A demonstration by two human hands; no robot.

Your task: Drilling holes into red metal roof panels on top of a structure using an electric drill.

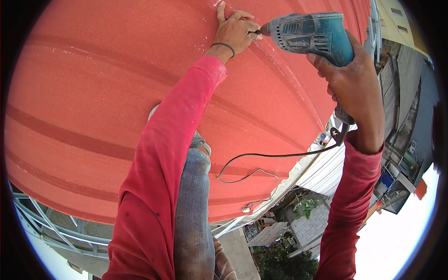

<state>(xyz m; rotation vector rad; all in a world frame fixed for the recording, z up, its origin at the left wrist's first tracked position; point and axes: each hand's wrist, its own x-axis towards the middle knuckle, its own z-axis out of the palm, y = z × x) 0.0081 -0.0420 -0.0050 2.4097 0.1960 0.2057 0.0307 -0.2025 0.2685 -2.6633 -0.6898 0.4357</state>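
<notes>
Head view: teal-and-grey corded power drill (310, 33) sat over far red ribbed roofing (116, 88), just right of left hand (233, 33), long axis left–right, tip at that hand's part-curled fingers; pinch could not be told. Right hand (357, 81) gripped drill firmly.

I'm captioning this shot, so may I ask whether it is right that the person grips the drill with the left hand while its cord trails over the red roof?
Not quite: the head view shows the right hand gripping the drill; the left hand is at its front end. The cord does trail over the red roof.
</notes>
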